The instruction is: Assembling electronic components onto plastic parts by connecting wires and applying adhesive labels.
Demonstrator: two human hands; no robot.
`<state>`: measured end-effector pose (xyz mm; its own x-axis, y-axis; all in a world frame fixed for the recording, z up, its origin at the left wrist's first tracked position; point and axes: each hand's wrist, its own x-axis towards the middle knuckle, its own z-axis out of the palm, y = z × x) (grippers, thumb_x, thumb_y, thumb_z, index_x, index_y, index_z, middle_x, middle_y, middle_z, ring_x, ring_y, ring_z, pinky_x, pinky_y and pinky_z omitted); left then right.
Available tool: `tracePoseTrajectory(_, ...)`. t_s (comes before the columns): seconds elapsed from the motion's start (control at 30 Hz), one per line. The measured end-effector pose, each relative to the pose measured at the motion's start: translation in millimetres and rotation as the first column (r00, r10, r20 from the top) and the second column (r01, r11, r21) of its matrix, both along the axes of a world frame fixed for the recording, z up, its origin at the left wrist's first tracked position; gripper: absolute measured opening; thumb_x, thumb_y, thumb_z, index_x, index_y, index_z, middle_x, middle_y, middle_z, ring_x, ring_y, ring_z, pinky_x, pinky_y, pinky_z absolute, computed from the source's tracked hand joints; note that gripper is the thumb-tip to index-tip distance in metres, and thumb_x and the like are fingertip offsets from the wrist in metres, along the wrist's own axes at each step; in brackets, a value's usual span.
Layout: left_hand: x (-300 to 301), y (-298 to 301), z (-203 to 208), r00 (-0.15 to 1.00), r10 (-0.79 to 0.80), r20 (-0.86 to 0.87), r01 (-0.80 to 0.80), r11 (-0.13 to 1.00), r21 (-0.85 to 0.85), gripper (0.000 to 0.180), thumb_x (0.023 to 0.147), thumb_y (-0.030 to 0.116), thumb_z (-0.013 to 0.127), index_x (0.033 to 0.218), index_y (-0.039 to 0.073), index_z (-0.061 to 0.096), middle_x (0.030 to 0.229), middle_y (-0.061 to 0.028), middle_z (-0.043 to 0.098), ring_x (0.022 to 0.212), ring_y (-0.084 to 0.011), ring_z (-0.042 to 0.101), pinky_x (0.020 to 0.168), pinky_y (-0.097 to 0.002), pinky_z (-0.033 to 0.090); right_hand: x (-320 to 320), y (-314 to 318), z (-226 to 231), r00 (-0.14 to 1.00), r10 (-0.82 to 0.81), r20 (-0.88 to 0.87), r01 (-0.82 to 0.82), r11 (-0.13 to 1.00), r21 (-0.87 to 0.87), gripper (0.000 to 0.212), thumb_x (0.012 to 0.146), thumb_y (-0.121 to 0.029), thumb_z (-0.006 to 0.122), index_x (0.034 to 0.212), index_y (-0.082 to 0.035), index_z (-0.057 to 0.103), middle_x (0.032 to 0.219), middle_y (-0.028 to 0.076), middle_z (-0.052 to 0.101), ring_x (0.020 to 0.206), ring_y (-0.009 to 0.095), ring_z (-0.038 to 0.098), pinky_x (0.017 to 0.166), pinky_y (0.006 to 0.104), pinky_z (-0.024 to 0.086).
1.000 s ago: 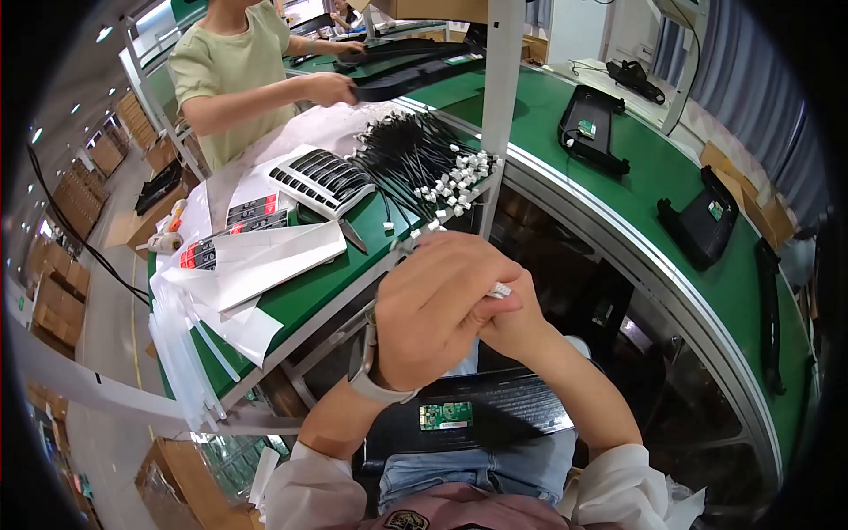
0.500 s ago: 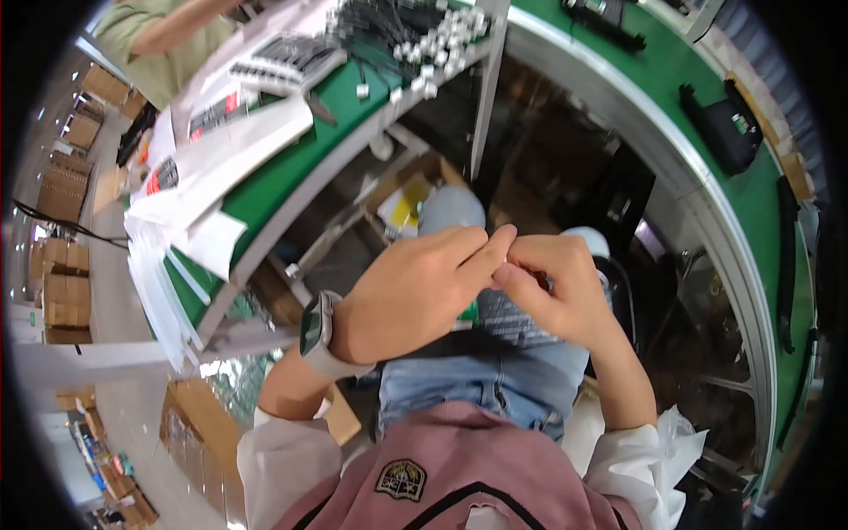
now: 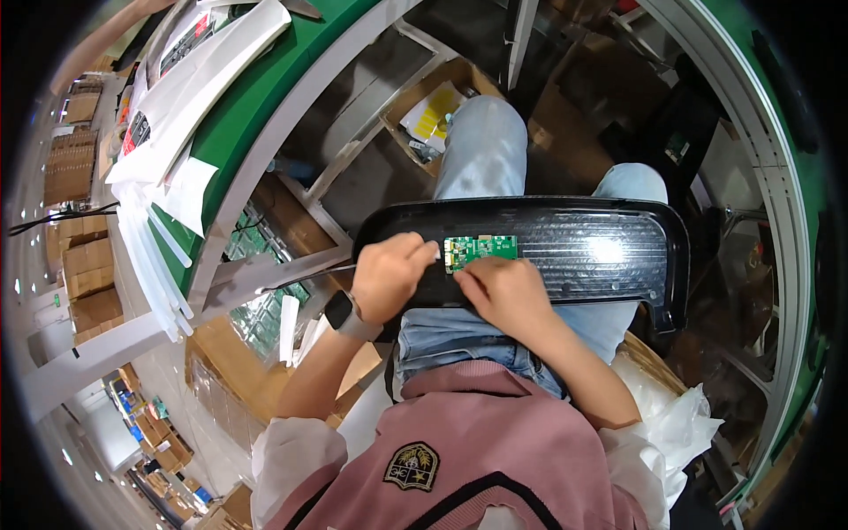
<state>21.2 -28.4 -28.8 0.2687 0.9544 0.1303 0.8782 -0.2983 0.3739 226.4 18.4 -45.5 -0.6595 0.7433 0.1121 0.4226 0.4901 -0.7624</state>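
Note:
A long black plastic housing (image 3: 583,291) with a raised rim lies across my thighs. On its ribbed inner face sits a green circuit board (image 3: 495,248), with pale sockets along its left end. My left hand (image 3: 386,276) pinches a cable's small white connector (image 3: 435,253) just left of those sockets, apart from them. The dark cable (image 3: 309,277) trails leftward from under this hand and ends in a white tip. My right hand (image 3: 508,294) has its fingers curled at the board's lower edge, gripping it; the fingertips are partly hidden.
A green-topped bench (image 3: 256,102) at left carries white sheets and strips (image 3: 159,265). An open carton (image 3: 415,146) stands beyond my knee. Bagged green boards (image 3: 265,309) lie below at left. A metal bench frame (image 3: 764,177) curves along the right.
My hands were together in front of me and are now apart, lower over the housing. The housing and board have come into clear view as my head tilted down.

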Motion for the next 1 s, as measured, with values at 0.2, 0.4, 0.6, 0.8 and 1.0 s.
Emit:
tracePoseTrajectory(0.2, -3.8, 18.3, -12.2, 1.0, 0.011, 0.026, -0.009, 0.998, -0.065, 0.007, 0.074, 0.01, 0.068, 0.08, 0.007, 0.068, 0.07, -0.0065, 0.055, 0.069, -0.0248, 0.062, 0.058, -0.0368, 0.049, 22.7, 18.9, -8.5, 0.972, -0.153, 0.179, 0.157, 0.987, -0.012, 0.011, 0.085, -0.014, 0.066, 0.09, -0.006, 0.062, 0.075, 0.013, 0.065, 0.06, 0.034, 0.064, 0.055, 0.0436, 0.052)
tracePoseTrajectory(0.4, -3.4, 37.3, -9.0, 0.989, -0.136, -0.059, 0.131, 0.989, -0.075, 0.007, 0.074, 0.012, 0.065, 0.073, 0.007, 0.061, 0.072, -0.0055, 0.054, 0.07, -0.0242, 0.061, 0.057, -0.0355, 0.049, 19.8, 14.7, -6.8, 0.931, -0.259, 0.259, 0.237, 0.965, 0.116, 0.028, 0.086, -0.012, 0.065, 0.113, -0.005, 0.059, 0.079, 0.014, 0.065, 0.059, 0.032, 0.064, 0.053, 0.0427, 0.052)
tracePoseTrajectory(0.6, -9.6, 46.3, -18.7, 0.85, -0.494, -0.182, 0.512, 0.856, 0.069, 0.022, 0.074, 0.014, 0.062, 0.093, 0.003, 0.06, 0.066, -0.0037, 0.05, 0.061, -0.0188, 0.058, 0.05, -0.0312, 0.048, 16.7, 7.7, -16.5, 0.937, -0.193, 0.29, 0.137, 0.97, 0.202, 0.042, 0.088, -0.016, 0.062, 0.126, 0.003, 0.055, 0.086, 0.017, 0.059, 0.061, 0.034, 0.062, 0.054, 0.0436, 0.052)
tracePoseTrajectory(0.8, -10.2, 49.9, -27.1, 0.84, -0.481, -0.25, 0.519, 0.846, 0.118, 0.031, 0.077, 0.018, 0.061, 0.104, 0.003, 0.06, 0.071, -0.0031, 0.051, 0.066, -0.0168, 0.058, 0.048, -0.0303, 0.046, 15.6, 8.9, -16.3, 0.925, -0.17, 0.339, 0.114, 0.977, 0.179, 0.039, 0.088, -0.018, 0.061, 0.121, 0.002, 0.057, 0.09, 0.019, 0.063, 0.064, 0.038, 0.063, 0.057, 0.0477, 0.051)
tracePoseTrajectory(1.0, -38.3, 50.4, 134.8, 0.978, 0.048, -0.202, 0.07, 0.838, 0.54, 0.017, 0.076, 0.013, 0.065, 0.093, 0.008, 0.066, 0.087, -0.0051, 0.06, 0.075, -0.0214, 0.061, 0.06, -0.0335, 0.051, 34.2, 19.7, 0.8, 0.942, -0.163, 0.295, 0.161, 0.987, 0.031, 0.032, 0.084, -0.019, 0.067, 0.114, -0.008, 0.062, 0.08, 0.015, 0.068, 0.067, 0.036, 0.066, 0.06, 0.0469, 0.051)
